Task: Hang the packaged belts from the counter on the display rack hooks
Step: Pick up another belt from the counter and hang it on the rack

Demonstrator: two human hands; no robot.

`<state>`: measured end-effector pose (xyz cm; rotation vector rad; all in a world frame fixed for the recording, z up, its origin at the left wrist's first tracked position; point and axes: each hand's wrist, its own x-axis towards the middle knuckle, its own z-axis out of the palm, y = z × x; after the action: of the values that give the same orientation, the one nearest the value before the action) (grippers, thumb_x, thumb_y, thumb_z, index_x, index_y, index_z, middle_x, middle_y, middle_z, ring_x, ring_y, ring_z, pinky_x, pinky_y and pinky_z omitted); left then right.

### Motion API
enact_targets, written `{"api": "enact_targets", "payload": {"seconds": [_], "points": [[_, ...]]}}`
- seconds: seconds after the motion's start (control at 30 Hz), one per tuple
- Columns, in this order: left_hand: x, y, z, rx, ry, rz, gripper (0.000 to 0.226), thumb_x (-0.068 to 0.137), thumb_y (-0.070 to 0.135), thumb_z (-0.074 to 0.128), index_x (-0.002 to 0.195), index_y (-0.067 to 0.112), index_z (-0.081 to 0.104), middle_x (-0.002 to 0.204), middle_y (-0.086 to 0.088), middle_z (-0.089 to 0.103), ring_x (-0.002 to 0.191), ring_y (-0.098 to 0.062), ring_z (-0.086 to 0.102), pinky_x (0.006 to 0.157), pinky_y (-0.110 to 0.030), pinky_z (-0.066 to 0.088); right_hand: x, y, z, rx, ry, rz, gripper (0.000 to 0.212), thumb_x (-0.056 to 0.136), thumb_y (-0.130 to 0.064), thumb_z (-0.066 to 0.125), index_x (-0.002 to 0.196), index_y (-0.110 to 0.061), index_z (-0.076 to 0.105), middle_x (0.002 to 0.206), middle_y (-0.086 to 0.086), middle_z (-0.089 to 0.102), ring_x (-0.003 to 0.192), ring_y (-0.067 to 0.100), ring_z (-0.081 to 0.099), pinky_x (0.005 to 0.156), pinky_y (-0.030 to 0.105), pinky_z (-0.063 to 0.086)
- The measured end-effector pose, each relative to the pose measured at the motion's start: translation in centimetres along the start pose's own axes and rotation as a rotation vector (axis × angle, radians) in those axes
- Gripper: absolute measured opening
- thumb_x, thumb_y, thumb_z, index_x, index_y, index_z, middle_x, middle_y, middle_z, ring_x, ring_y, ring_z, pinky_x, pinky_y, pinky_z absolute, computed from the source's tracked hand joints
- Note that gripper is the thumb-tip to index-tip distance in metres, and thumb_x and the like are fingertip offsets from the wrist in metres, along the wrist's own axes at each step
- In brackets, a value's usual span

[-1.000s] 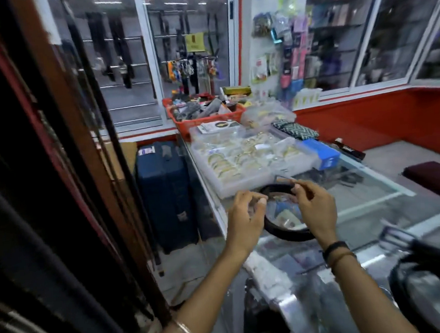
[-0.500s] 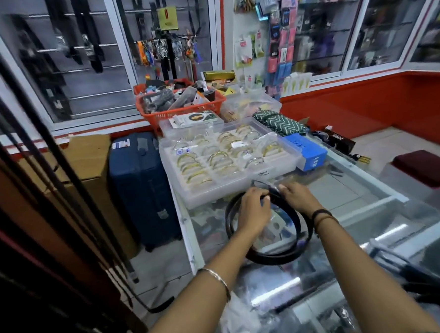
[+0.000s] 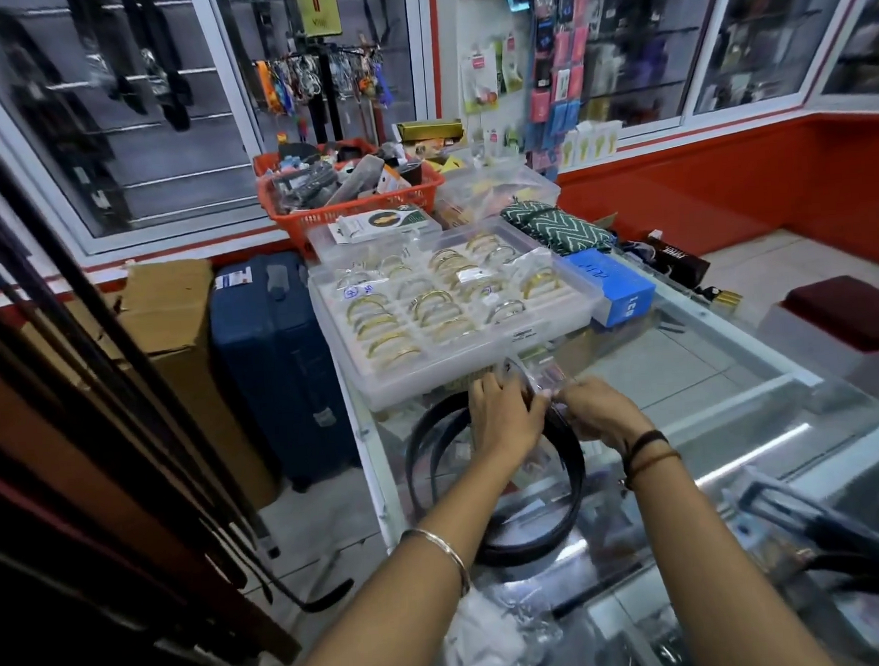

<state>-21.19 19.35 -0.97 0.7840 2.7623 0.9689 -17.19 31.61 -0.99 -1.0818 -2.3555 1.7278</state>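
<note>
A coiled black belt in a clear plastic package lies on the glass counter in front of me. My left hand and my right hand both pinch the top of its clear package, just below the bangle tray. Another black belt lies on the counter at the lower right. Belts hang from a dark rack along the left edge, and more belts hang on hooks behind the glass wall at the back left.
A clear tray of gold bangles stands just beyond my hands. Behind it are a red basket, a blue box and a green patterned pouch. A blue suitcase and cardboard box stand on the floor left.
The view has swung right and down from the dark rack toward the counter. My hands have come closer together at the top of the belt package, which now rests lower on the glass.
</note>
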Motion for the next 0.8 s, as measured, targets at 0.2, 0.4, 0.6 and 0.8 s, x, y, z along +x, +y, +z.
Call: {"api": "enact_targets", "payload": {"seconds": [0.2,0.4,0.6,0.8], "points": [[-2.6,-0.8,-0.7,-0.230,-0.021,-0.060,0.033,0.091,0.041,0.054,0.075,0.012,0.056,0.100,-0.013,0.057,0.114,-0.025,0.040,0.094,-0.037,0.038,-2.3,-0.3,0.7,0.046,-0.133,0.163,0.025,0.093,-0.023,0.049,0.070,-0.014,0.050,0.049,0.001,0.043,0.038,0.012,0.035,0.038,0.020,0.029],[-5.8,-1.4,-4.5,-0.754,-0.027,-0.192,0.035,0.091,0.036,0.057,0.080,0.003,0.061,0.074,-0.009,0.057,0.070,-0.017,0.055,0.061,-0.027,0.041,-6.4,-1.4,2.3,0.503,-0.213,0.108,0.022,0.090,-0.024,0.059,0.070,-0.013,0.060,0.051,-0.003,0.058,0.050,0.009,0.050,0.061,0.026,0.049],[-10.7,-2.7,-12.9,-0.905,0.168,-0.087,0.017,0.090,0.017,0.060,0.090,0.002,0.066,0.084,-0.011,0.064,0.080,-0.021,0.058,0.077,-0.033,0.047,-14.0,-6.9,5.9,0.598,-0.336,-0.199,0.003,0.089,-0.008,0.059,0.091,-0.008,0.059,0.059,-0.003,0.066,0.046,0.006,0.055,0.050,0.018,0.051],[-17.2,-3.8,-24.3,-0.913,0.358,0.072,0.012,0.087,0.013,0.064,0.078,0.016,0.070,0.079,-0.004,0.069,0.075,-0.015,0.063,0.073,-0.031,0.054,-23.5,-13.2,10.7,0.516,-0.316,-0.598,0.009,0.082,-0.004,0.066,0.088,-0.011,0.062,0.079,0.003,0.074,0.074,0.016,0.070,0.060,0.021,0.057]]}}
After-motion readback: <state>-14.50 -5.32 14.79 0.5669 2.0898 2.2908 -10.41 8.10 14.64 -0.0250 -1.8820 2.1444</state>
